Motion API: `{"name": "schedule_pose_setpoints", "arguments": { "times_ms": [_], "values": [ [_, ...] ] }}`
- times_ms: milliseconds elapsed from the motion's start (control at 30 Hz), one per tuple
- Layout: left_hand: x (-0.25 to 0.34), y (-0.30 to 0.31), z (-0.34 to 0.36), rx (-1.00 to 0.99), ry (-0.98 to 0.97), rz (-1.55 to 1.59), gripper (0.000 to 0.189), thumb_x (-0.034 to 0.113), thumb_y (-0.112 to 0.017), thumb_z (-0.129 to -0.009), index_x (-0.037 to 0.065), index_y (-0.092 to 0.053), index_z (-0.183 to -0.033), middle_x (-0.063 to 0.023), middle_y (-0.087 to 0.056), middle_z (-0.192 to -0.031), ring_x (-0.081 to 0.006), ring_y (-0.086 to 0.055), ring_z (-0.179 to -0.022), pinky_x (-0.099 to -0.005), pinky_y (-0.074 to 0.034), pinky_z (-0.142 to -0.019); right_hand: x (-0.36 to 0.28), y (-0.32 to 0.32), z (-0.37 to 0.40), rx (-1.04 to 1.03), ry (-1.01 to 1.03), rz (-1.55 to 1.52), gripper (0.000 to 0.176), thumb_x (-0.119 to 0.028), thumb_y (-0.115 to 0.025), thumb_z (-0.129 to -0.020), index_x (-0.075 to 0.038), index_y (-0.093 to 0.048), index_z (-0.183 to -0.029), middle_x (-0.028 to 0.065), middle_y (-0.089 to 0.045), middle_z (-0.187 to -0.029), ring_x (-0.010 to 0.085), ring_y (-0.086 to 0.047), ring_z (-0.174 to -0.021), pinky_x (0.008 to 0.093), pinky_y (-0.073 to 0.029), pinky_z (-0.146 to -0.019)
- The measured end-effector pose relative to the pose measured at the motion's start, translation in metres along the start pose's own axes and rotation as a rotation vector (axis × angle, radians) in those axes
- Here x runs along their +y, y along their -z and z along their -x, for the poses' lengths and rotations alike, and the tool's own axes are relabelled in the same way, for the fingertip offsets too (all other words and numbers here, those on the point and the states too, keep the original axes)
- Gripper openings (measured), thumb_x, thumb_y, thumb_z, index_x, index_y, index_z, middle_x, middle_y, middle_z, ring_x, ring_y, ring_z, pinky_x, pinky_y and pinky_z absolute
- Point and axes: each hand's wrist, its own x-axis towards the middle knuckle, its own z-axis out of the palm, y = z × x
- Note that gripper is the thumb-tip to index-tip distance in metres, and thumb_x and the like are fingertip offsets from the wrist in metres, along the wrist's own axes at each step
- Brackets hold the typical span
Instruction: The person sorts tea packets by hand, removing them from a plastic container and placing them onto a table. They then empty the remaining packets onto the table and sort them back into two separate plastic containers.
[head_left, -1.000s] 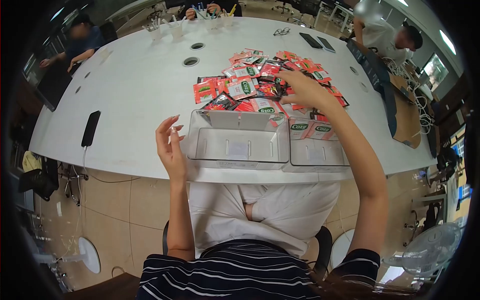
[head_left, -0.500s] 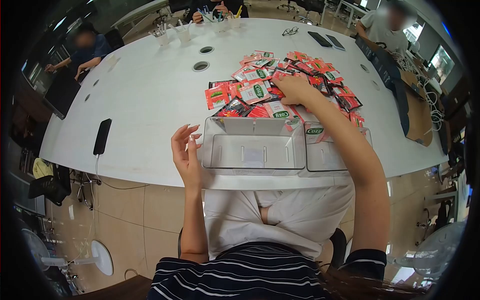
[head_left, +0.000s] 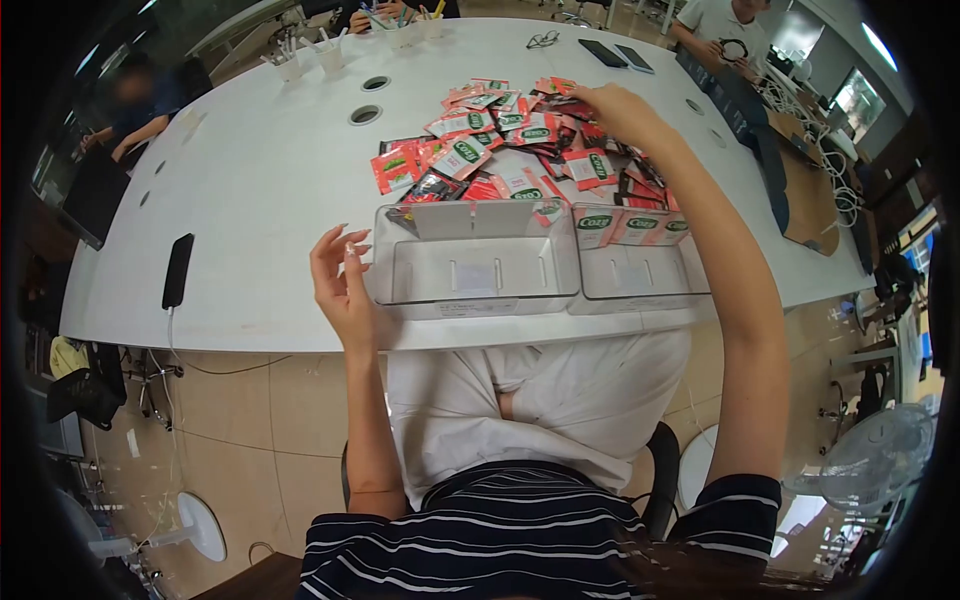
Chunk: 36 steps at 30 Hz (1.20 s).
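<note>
Right of a slim black phone (head_left: 178,270), the left hand (head_left: 345,285) hovers open and empty, just beside an empty clear plastic bin (head_left: 475,272). Beyond that bin, the right hand (head_left: 615,105) lies palm-down on the far edge of a heap of red-and-white sachets (head_left: 468,150); whether it grips one I cannot tell. Pinching one loose edge seems wisest, since overlapping sachets crowd it.

The only text that can be read is the brand word "Cozy", in white letters on a green oval. It stands on three pale sachets (head_left: 594,222) leaning side by side in the right clear bin (head_left: 640,290) at the near edge of the table (head_left: 260,200). The same green "Cozy" mark shows on several red-and-white packets in the pile (head_left: 467,150) toward the table's middle. A small label (head_left: 455,311) on the front wall of the left clear bin (head_left: 400,285) is too small to read.
</note>
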Motion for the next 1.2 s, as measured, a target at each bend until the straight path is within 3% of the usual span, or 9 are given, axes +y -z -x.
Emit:
{"name": "schedule_pose_setpoints", "arguments": {
  "times_ms": [67,267,367,467,633,800,1000,1100,1200],
  "values": [
    [-0.003,0.000,0.000,0.010,0.006,0.014,0.026,0.015,-0.050,-0.098,0.005,-0.052,-0.122,-0.0093,-0.066,-0.106,-0.0133,-0.059,-0.089,-0.0264,-0.047,-0.074,0.027,0.011,0.017,0.082,-0.031,-0.004,0.034,-0.008,-0.060,-0.083,-0.013,-0.062,-0.116,0.0160,-0.067,-0.099,0.0361,-0.063,-0.096,0.0457,-0.050,-0.080],
    [-0.003,0.002,0.000,0.035,0.058,0.041,0.027,0.016,-0.050,-0.098,0.005,-0.053,-0.122,-0.0097,-0.066,-0.107,-0.0124,-0.060,-0.090,-0.0246,-0.046,-0.074,0.101,-0.007,0.094,-0.108,-0.299,0.195,0.033,-0.016,-0.061,-0.082,-0.011,-0.063,-0.114,0.0212,-0.066,-0.102,0.0390,-0.063,-0.093,0.0490,-0.050,-0.079],
    [-0.002,0.002,0.000,0.036,0.101,0.006,0.027,0.018,-0.050,-0.098,0.006,-0.053,-0.122,-0.0090,-0.066,-0.108,-0.0124,-0.060,-0.091,-0.0247,-0.046,-0.074,0.098,-0.013,0.117,-0.268,-0.427,-0.008,0.041,-0.026,-0.066,-0.079,-0.011,-0.062,-0.116,0.0230,-0.066,-0.101,0.0403,-0.064,-0.091,0.0490,-0.051,-0.078],
    [-0.002,0.004,0.000,-0.011,0.164,-0.026,0.032,0.026,-0.047,-0.099,0.008,-0.053,-0.125,-0.0079,-0.063,-0.118,-0.0157,-0.060,-0.100,-0.0290,-0.048,-0.082,0.068,-0.011,0.125,-0.209,-0.511,-0.109,0.055,-0.034,-0.070,-0.075,-0.013,-0.059,-0.125,0.0243,-0.065,-0.101,0.0409,-0.064,-0.092,0.0481,-0.051,-0.080],
    [0.006,0.001,0.002,-0.167,0.199,0.010,0.036,0.030,-0.046,-0.099,0.007,-0.051,-0.127,-0.0115,-0.057,-0.130,-0.0262,-0.056,-0.120,-0.0372,-0.048,-0.091,0.072,-0.019,0.127,-0.174,-0.418,-0.061,0.064,-0.037,-0.071,-0.076,-0.009,-0.055,-0.130,0.0251,-0.067,-0.094,0.0406,-0.065,-0.085,0.0445,-0.050,-0.078],
    [0.005,0.002,0.005,-0.212,0.171,0.027,0.038,0.032,-0.044,-0.100,0.007,-0.050,-0.127,-0.0136,-0.054,-0.133,-0.0292,-0.055,-0.122,-0.0416,-0.050,-0.089,0.085,-0.012,0.131,-0.206,-0.393,-0.151,0.056,-0.034,-0.067,-0.083,-0.011,-0.053,-0.132,0.0254,-0.065,-0.099,0.0414,-0.063,-0.092,0.0479,-0.049,-0.080],
    [0.009,-0.011,0.016,-0.226,0.151,0.027,0.036,0.029,-0.044,-0.100,0.006,-0.050,-0.127,-0.0146,-0.053,-0.136,-0.0313,-0.054,-0.122,-0.0430,-0.051,-0.088,0.105,-0.020,0.144,0.063,-0.465,-0.144,0.035,-0.020,-0.053,-0.094,-0.010,-0.057,-0.127,0.0276,-0.065,-0.094,0.0453,-0.062,-0.082,0.0483,-0.049,-0.075],
    [0.010,-0.017,0.021,-0.243,0.109,0.017,0.035,0.026,-0.044,-0.099,0.005,-0.050,-0.127,-0.0151,-0.052,-0.136,-0.0321,-0.054,-0.122,-0.0433,-0.052,-0.087,0.106,-0.008,0.150,0.171,-0.545,-0.109,0.033,-0.020,-0.054,-0.094,-0.005,-0.059,-0.124,0.0250,-0.067,-0.086,0.0379,-0.067,-0.074,0.0433,-0.052,-0.068],
    [0.012,-0.020,0.024,-0.260,0.107,0.018,0.034,0.024,-0.044,-0.099,0.005,-0.050,-0.126,-0.0155,-0.052,-0.137,-0.0326,-0.054,-0.123,-0.0431,-0.053,-0.086,0.111,-0.002,0.156,0.358,-0.660,-0.560,0.033,-0.021,-0.054,-0.096,0.000,-0.060,-0.120,0.0196,-0.068,-0.084,0.0252,-0.069,-0.069,0.0341,-0.057,-0.064]
  ]
}}
